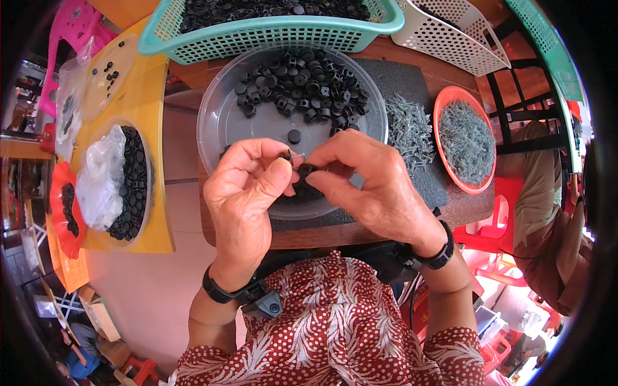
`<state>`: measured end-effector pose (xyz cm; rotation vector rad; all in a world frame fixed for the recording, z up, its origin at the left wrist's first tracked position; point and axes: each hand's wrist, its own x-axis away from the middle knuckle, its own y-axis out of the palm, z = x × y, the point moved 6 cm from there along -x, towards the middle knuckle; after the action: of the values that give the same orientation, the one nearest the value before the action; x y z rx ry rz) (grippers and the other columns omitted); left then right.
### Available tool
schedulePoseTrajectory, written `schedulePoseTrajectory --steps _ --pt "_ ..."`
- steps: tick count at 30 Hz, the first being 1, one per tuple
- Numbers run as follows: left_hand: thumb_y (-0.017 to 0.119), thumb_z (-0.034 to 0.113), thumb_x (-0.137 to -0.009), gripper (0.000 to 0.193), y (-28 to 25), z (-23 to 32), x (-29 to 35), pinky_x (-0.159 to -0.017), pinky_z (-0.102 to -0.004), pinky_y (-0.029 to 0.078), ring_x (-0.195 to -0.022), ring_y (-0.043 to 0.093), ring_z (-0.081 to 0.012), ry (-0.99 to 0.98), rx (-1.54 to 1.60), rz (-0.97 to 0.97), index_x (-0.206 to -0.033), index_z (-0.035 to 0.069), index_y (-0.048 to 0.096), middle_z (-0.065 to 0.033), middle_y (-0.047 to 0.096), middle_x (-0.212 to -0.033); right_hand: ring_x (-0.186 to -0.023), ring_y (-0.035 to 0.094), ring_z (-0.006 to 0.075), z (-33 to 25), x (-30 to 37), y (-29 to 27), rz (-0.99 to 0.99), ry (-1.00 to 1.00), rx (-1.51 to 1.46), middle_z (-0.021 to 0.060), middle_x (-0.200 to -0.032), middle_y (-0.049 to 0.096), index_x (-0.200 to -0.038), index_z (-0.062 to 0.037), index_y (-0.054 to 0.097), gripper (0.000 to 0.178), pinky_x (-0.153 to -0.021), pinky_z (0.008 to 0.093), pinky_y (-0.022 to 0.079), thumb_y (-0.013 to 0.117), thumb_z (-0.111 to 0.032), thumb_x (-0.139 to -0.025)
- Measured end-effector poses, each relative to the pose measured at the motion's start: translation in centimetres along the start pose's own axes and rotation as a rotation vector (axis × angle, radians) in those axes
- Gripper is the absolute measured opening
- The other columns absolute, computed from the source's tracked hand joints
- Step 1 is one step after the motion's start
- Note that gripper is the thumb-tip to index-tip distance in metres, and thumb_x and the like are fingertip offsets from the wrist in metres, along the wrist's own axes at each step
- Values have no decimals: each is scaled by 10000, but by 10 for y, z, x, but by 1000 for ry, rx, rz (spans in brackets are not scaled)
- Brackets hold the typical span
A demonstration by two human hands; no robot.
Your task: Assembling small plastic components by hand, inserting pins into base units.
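Observation:
Over the near part of a clear round tub (212,83), my two hands almost meet. My left hand (244,193) pinches a small black plastic part between thumb and forefinger, and a thin metal screw (297,155) sticks out of it toward the right. Between the thumb and fingers of my right hand (370,183) is another small black plastic part (308,169), partly hidden by the fingertips. A single round black cap (294,136) lies on the tub floor just beyond my fingers. Many like pieces (302,83) are heaped at the tub's far side.
Loose silver screws (410,132) lie on a dark mat, beside an orange bowl (439,109) full of screws. Behind the tub stands a green basket (257,44) of black parts, with a white basket (444,38) right of it. A yellow table (161,212) at left carries more parts.

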<state>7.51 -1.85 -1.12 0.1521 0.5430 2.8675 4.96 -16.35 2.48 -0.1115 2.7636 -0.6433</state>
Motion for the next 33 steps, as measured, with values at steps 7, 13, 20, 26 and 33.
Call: schedulePoseTrajectory --steps 7,13,20,26,33 --pt "610 120 -884 198 8 -4 1 -646 -267 479 -693 588 -147 -75 150 -34 -993 -34 549 -111 633 -900 -675 633 163 0 13 1 104 189 -217 114 -776 635 -934 28 605 124 -577 278 485 614 -35 -827" --pt "607 136 -888 222 11 -6 5 -637 -288 486 -699 592 -159 -101 238 -32 -1021 -25 530 -85 610 -902 -690 635 121 3 25 12 278 214 -460 103 -797 656 -937 43 582 84 -606 244 505 580 9 -859" --pt "595 133 -897 225 14 -8 12 -675 -295 498 -735 599 -159 -120 259 -16 -1037 -28 523 -69 596 -890 -652 577 139 -2 30 10 322 13 -148 67 -765 599 -958 3 590 168 -569 262 474 625 40 -798" --pt "600 112 -892 215 16 -7 13 -727 -293 503 -775 600 -157 -97 282 -19 -1028 -37 527 -87 610 -921 -669 553 135 6 34 11 348 121 -305 65 -813 588 -958 -11 603 216 -582 248 455 670 32 -757" --pt "609 85 -882 201 20 0 19 -738 -271 503 -769 600 -147 38 151 -56 -1016 -43 530 -104 624 -937 -712 553 95 2 36 6 331 115 -324 49 -820 584 -996 -10 605 232 -609 231 453 680 5 -776"
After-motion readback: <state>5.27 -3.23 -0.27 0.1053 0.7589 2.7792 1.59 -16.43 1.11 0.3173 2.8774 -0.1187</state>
